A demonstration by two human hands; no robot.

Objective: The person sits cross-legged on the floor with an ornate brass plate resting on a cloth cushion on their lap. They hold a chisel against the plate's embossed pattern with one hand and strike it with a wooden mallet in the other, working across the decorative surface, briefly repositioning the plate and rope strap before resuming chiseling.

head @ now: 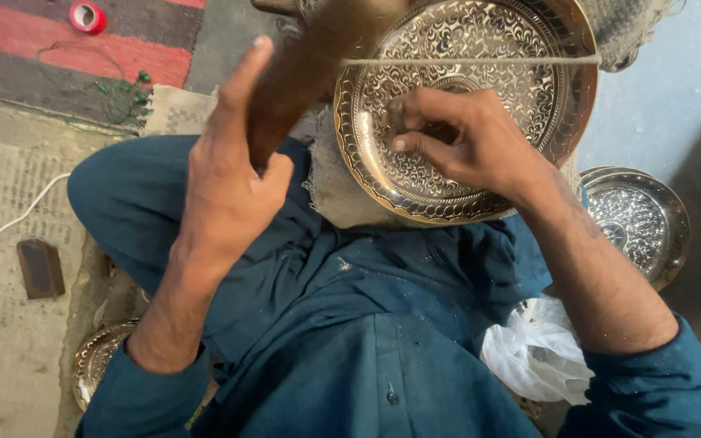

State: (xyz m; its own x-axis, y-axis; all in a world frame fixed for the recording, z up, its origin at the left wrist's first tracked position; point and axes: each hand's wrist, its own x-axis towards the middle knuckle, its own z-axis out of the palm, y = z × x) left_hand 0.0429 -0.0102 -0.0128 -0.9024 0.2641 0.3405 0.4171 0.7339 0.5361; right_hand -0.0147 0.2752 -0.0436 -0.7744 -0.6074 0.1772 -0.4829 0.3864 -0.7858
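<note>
1. White plastic bag (537,349) crumpled by right knee
2. Left hand (233,174) raised, fingers wrapped on brown wooden handle (302,69)
3. Right hand (464,142) pinching small tool (397,118) against engraved brass plate (545,89) on lap
4. Red tape roll (87,16) far left on rug

The brown wooden tool (310,65) is blurred, its top cut off.
</note>
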